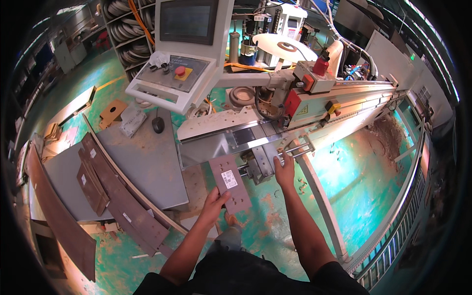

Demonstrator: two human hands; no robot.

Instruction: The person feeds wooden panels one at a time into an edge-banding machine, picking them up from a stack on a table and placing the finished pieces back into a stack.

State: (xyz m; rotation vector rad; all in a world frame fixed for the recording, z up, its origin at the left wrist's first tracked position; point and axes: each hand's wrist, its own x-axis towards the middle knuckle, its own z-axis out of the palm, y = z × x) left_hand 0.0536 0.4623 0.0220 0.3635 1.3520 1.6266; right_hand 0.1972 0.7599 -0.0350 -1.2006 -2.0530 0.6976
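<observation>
My left hand (213, 204) grips the lower left edge of a brown rectangular board (237, 197), thumb on top. The board carries a white label (229, 179) and several small holes. Its upper right side lies close to a metal clamp (263, 160) on the front of a long machine. At the right side of that clamp, my right hand (284, 172) has its fingers closed around the edge, near a metal bar frame (299, 147). The undersides of both hands' grips are hidden.
A grey table (162, 182) at left bears long brown boards (123, 206), a black mouse (158, 125) and a plastic-wrapped packet (132, 120). Above the machine bed hangs a control panel (169, 73) with a red button. A railing (393, 246) runs along the right.
</observation>
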